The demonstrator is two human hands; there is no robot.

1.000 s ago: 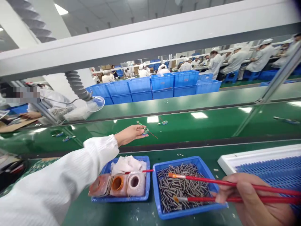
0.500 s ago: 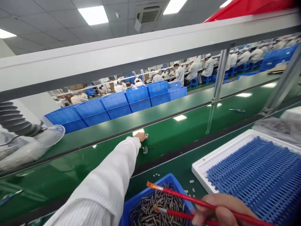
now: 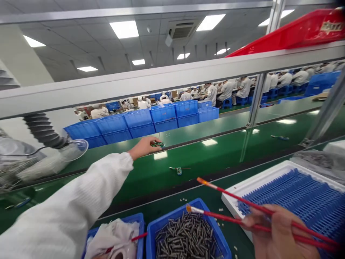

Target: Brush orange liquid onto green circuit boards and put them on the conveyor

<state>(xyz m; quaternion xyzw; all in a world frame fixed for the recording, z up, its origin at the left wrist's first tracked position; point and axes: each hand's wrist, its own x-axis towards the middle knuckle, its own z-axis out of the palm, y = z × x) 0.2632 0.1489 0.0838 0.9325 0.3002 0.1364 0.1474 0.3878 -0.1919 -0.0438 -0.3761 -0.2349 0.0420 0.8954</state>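
- Left hand [image 3: 144, 146]: arm stretched out over the belt [image 3: 215, 158], fingers pinched on a small green circuit board [image 3: 158, 144], held just above the belt's far edge
- Change: 0.5 s ago this hand was down on the belt beside 2 small boards; now it is raised with 1 of them in its grip
- The second board [image 3: 178, 170] lies alone on the belt, nearer the belt's front edge and well apart from the hand; judged: 1 piece is laid down, 1 is taken up
- Right hand [image 3: 280, 230]: closed around 2 red brushes [image 3: 242, 201], as before; the bristle ends point left, over the bin of pins [image 3: 185, 237]
- Near edge: bin with cloth [image 3: 115, 233] touches the bin of pins on its left; the white tray [image 3: 234, 190] sits to the right
- Open room: the belt is bare between the raised board and the frame post [image 3: 249, 122]
- Limits: blue crates [image 3: 161, 118] stand beyond the far edge; the overhead rail [image 3: 161, 77] runs above the reach
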